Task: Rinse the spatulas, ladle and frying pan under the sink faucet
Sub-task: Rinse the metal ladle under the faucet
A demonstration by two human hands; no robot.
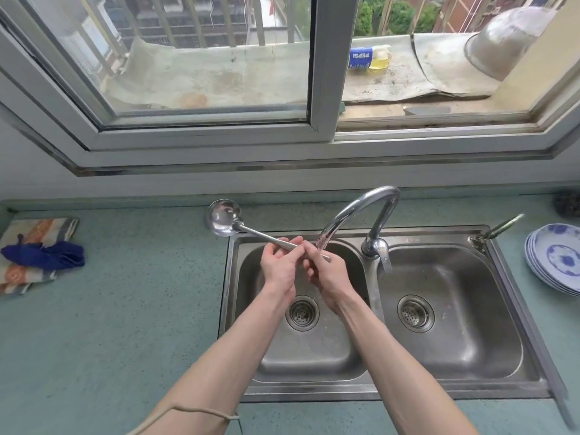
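Both hands hold the ladle [251, 232] by its long handle over the left basin of the sink [354, 387]. The left hand [280, 265] grasps the handle around its middle, fingers [290, 243] curled round it; the right hand [326, 271] pinches the handle's end, directly under the faucet [361, 211] spout. The ladle's bowl sticks out past the sink's left rim, above the table [125, 309], tilted up and facing the camera.

Whether water is running cannot be told with certainty; at most a faint stream shows at the spout.

The main risk, as I judge it, is where the bowl sits: it hangs outside the sink, so any water running down the handle or shaken off the bowl would land on the table, not in the basin. It also means the bowl, the part that most needs rinsing, is well away from the spout; the ladle needs drawing back toward the faucet, or that part stays unrinsed.

A wet steel handle held at its thin end could slip. If the pinch fails, the heavy bowl would tip the ladle outward over the sink's left rim.

Swinging the long handle round could knock the spout, which stands close to the right hand.

No spatulas or frying pan are in view, so those appear to lie elsewhere.
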